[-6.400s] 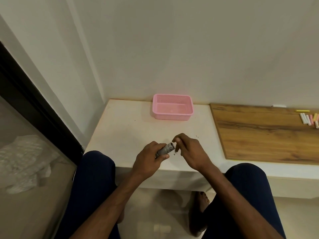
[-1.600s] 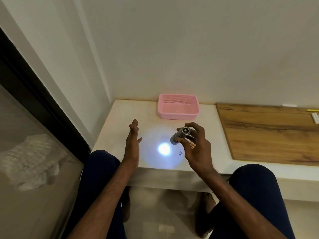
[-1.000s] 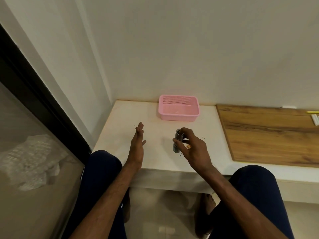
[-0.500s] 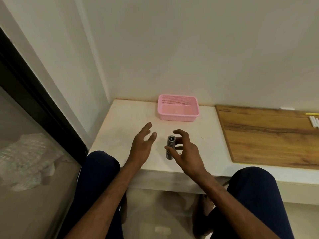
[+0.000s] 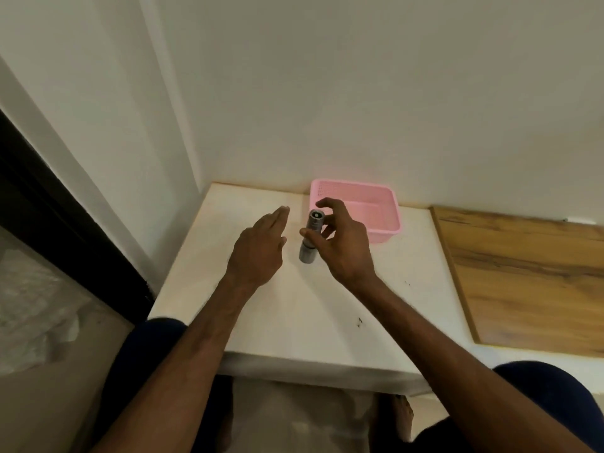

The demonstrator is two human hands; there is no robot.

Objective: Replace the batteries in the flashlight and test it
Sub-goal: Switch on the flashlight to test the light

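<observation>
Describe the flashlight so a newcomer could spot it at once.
Start at the white table in the wall corner, with a pink basket at its back. Just in front of the basket, the right hand pinches the flashlight, held roughly upright. It is the only grey cylinder there; the left hand beside it is empty.

1. Pink mesh basket (image 5: 384, 233): just behind right hand (image 5: 343, 243), against wall (image 5: 359, 93).
2. Wooden board (image 5: 523, 282): flat on white ledge (image 5: 294, 322), well right of that hand.
3. Black frame (image 5: 65, 223), crumpled white plastic (image 5: 32, 305): far left of it, plastic lower down.
</observation>
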